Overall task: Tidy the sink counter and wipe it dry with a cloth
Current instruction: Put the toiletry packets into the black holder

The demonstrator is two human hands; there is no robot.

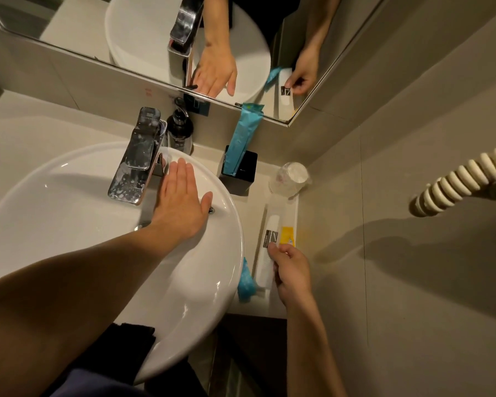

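My left hand [181, 202] lies flat and open over the far side of the round white basin [69, 219], just right of the chrome tap [138, 164]. My right hand [291, 267] pinches a long white packet [265, 259] with a dark label, which lies in a narrow white tray [294, 207] on the counter strip right of the basin. A yellow sachet [287, 236] lies beside the packet in the tray. A crumpled blue wrapper [245, 282] sits between the basin and the tray. No cloth for wiping is clearly in view.
A black square holder [248, 170] with a tall blue packet [242, 138] stands behind the tray. A wrapped clear cup [289, 179] lies at the tray's far end. A dark soap dispenser [179, 128] stands by the mirror [69, 30]. A coiled cord [464, 181] hangs on the right wall.
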